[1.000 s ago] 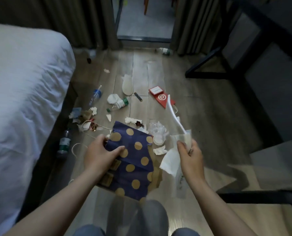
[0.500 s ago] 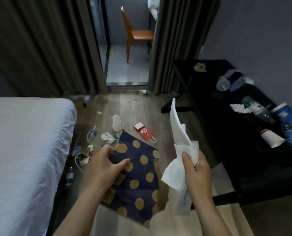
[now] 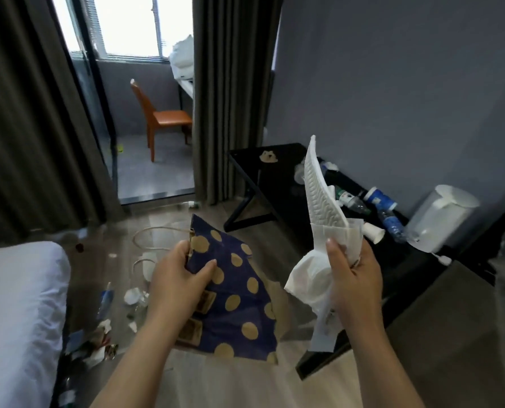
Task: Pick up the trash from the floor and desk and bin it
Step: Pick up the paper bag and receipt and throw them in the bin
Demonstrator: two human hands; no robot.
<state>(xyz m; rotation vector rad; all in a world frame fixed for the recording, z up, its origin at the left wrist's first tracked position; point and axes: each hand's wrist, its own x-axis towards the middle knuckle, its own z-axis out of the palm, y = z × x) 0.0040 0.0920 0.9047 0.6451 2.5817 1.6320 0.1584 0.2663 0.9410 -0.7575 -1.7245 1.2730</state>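
Head view: left hand (image 3: pixel 180 278) pinches the spotted bag (image 3: pixel 233 293) at its top edge, while right hand (image 3: pixel 353 278) clutches tissue (image 3: pixel 307 272) and an upright white sole (image 3: pixel 322 195) just beside it.

White-sheeted bed (image 3: pixel 18 304) lies left, black flat-topped desk (image 3: pixel 277 175) right, clear plastic bottles (image 3: pixel 389 220) on it; orange wooden chair (image 3: pixel 164 116) stands behind.

Shows a bare left hand (image 3: pixel 174 281) and a bare right hand (image 3: pixel 354 278), with slim fingers and short, trimmed nails. Continues behind each wrist into a left forearm (image 3: pixel 139 357) and right forearm (image 3: pixel 375 357), both uncovered.
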